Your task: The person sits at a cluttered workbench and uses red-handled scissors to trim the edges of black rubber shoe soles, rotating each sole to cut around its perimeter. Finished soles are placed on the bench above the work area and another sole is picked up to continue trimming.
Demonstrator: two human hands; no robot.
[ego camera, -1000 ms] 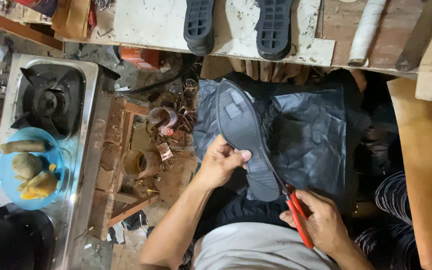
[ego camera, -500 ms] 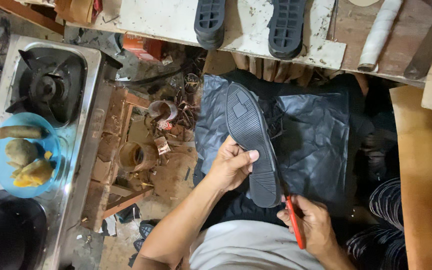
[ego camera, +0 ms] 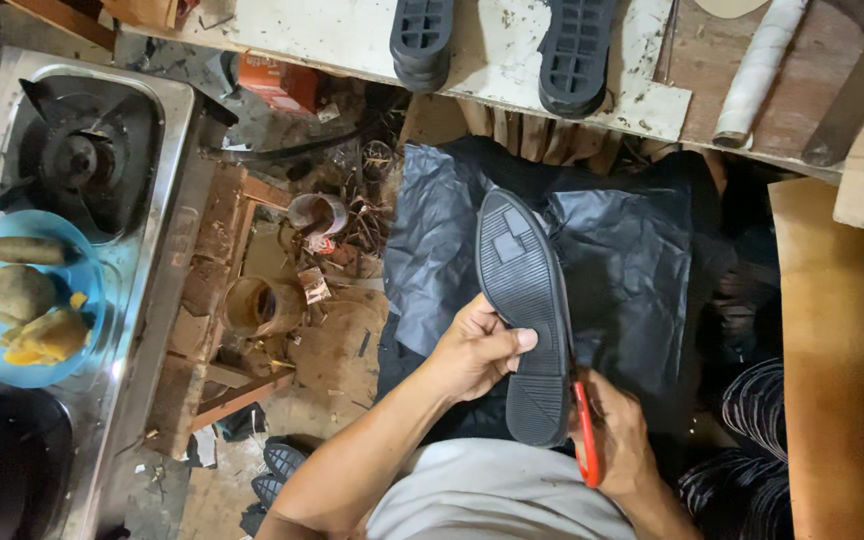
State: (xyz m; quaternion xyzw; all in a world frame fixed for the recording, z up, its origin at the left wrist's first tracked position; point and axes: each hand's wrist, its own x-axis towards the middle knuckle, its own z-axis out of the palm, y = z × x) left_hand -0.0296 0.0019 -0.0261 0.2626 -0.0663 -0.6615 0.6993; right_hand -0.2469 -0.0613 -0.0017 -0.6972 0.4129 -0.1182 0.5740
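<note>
Left hand [ego camera: 477, 350] grips shoe sole [ego camera: 527, 310] — over black plastic sheet [ego camera: 632, 270].

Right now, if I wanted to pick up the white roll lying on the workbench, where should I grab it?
Probably around its middle, coming down from above. The white roll is a long, slim cylinder lying flat on the workbench, tilted a little, with bare board along both long sides, so fingers could likely close across its width there. Its upper end runs out of view.

Bare forearms, no sleeves/gloves/rings; left hand [ego camera: 472, 350], right hand [ego camera: 620, 430]; light grey shirt [ego camera: 492, 495].
</note>
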